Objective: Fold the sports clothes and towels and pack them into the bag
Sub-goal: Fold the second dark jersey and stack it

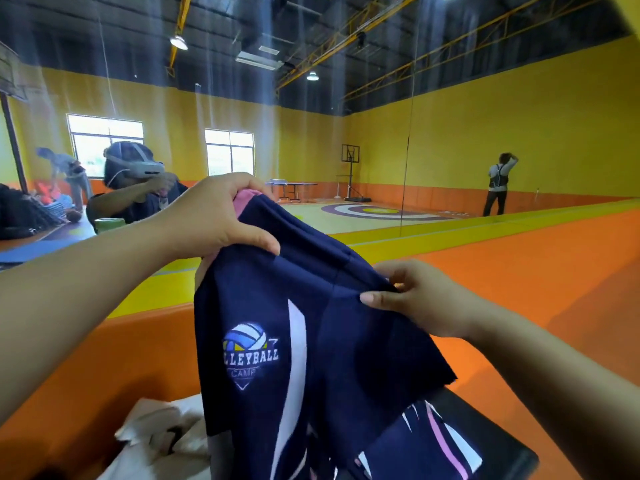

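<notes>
A navy volleyball jersey [346, 348] with a white stripe, pink trim and a ball logo hangs in the air in front of me. My left hand [214, 216] grips its upper edge near the pink trim, raised high. My right hand [412, 299] pinches the top edge of the cloth lower down on the right. Below the jersey lies another navy garment [426, 445] with pink and white stripes on a dark surface. A white crumpled cloth [162, 434] lies at the lower left. No bag can be made out.
A dark tabletop edge [512, 455] shows at the lower right. Beyond it is an orange and yellow gym floor [519, 258]. A person wearing a headset [135, 181] sits at the left; another person [497, 185] stands far off at the right wall.
</notes>
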